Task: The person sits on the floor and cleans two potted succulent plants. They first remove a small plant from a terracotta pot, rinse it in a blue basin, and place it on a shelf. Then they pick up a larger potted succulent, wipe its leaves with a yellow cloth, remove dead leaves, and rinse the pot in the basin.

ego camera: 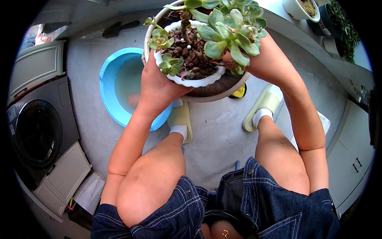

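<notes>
A white flowerpot (206,83) with a scalloped rim holds a branching succulent (219,35) and brown pebbles (185,52). My left hand (159,80) grips the pot's near left side, the thumb lying along its rim. On the other side, my right hand (253,64) reaches in under the drooping rosettes and grips the pot; leaves cover most of its fingers. Directly beneath the pot is a larger round planter (220,95) with a pale rim and a dark brown inside. Whether the two touch cannot be seen.
A light blue plastic basin (107,86) of cloudy water stands on the grey floor at left. Something yellow and black (239,91) lies past the planter. At far left is a front-loading washing machine (38,134). Potted plants (298,10) line a ledge at upper right.
</notes>
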A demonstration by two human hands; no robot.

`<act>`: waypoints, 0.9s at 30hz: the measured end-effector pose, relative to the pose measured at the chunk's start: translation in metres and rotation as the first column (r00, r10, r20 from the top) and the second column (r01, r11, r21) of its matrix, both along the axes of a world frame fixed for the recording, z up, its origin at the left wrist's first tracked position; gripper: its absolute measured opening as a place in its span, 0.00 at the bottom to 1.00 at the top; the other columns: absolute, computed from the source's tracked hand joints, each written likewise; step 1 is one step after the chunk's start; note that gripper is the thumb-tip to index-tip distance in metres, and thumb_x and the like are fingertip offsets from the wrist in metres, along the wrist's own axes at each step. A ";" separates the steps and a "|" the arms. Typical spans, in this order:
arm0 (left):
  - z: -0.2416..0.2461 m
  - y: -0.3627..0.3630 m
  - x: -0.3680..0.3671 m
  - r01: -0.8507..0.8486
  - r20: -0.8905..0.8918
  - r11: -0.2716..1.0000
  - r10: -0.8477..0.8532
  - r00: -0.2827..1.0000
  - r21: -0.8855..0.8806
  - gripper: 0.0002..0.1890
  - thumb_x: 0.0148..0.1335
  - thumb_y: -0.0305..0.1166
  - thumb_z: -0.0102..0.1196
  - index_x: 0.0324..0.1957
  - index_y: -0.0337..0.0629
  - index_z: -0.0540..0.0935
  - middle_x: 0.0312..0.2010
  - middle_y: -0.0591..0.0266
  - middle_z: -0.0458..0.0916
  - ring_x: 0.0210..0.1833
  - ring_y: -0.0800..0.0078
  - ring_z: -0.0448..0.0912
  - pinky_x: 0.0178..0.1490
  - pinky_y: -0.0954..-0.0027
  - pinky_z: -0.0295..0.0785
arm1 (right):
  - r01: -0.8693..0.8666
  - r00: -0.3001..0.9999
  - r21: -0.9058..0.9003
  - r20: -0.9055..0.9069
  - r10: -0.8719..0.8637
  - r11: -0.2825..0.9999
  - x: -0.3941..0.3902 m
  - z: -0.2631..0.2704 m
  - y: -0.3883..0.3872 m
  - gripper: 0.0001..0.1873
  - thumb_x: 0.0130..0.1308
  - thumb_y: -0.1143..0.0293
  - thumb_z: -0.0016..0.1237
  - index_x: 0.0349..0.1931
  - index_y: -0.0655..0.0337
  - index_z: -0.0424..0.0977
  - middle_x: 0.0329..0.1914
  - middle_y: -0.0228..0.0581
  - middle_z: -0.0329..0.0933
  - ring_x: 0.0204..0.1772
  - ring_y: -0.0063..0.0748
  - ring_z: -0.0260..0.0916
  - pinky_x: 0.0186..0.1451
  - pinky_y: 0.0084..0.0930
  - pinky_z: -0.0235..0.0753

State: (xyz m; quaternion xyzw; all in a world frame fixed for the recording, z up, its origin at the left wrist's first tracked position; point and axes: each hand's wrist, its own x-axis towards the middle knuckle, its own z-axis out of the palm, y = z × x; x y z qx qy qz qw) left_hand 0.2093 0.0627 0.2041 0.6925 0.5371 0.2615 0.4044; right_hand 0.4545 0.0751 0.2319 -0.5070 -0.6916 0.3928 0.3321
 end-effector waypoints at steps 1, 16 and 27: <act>-0.001 0.000 0.000 -0.009 0.004 1.000 0.009 1.000 0.018 0.32 0.38 0.31 0.81 0.49 0.36 0.81 0.45 0.62 0.86 0.47 0.72 0.84 0.51 0.69 0.78 | 0.002 1.000 0.075 -0.022 0.000 0.997 -0.001 -0.003 0.000 0.17 0.57 0.74 0.64 0.45 0.67 0.76 0.35 0.37 0.80 0.36 0.27 0.75 0.41 0.27 0.78; -0.001 0.001 -0.008 -0.050 -0.015 0.999 0.050 0.999 0.010 0.31 0.38 0.28 0.80 0.48 0.36 0.82 0.45 0.62 0.87 0.46 0.73 0.84 0.51 0.69 0.79 | 0.083 0.994 -0.119 0.087 -0.073 0.989 -0.012 0.003 -0.001 0.20 0.52 0.79 0.63 0.47 0.65 0.76 0.38 0.40 0.81 0.40 0.32 0.74 0.48 0.30 0.76; 0.018 0.007 -0.017 -0.083 0.160 0.995 0.091 0.983 -0.060 0.34 0.39 0.21 0.77 0.54 0.35 0.79 0.48 0.60 0.85 0.49 0.69 0.82 0.54 0.67 0.77 | 0.119 0.969 -0.219 -0.188 -0.162 0.969 0.006 0.012 0.008 0.03 0.61 0.80 0.51 0.34 0.69 0.76 0.24 0.33 0.76 0.25 0.18 0.74 0.29 0.19 0.77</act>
